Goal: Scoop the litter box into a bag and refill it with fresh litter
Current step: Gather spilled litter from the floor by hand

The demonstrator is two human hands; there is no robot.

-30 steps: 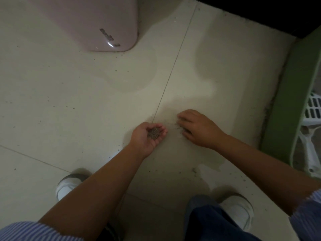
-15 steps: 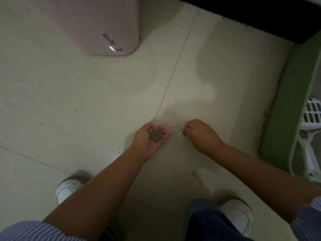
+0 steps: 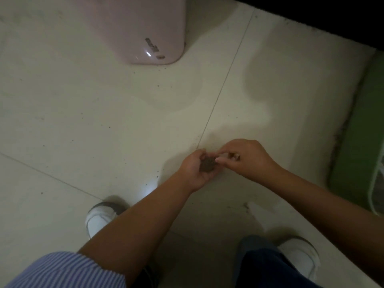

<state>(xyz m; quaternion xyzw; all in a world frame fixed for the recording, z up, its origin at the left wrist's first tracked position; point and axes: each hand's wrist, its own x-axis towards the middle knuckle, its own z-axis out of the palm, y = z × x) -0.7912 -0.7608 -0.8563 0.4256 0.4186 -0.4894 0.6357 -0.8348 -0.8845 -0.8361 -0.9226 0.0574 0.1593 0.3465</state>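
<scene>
Resting in the cupped palm of the left hand (image 3: 197, 171), a litter clump (image 3: 207, 164); right hand (image 3: 245, 157) fingertips pinched together, touching its edge, above the floor (image 3: 83, 121).

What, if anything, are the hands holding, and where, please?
The left hand cups a litter pile in its palm; the right hand pinches something too small to identify.
</scene>
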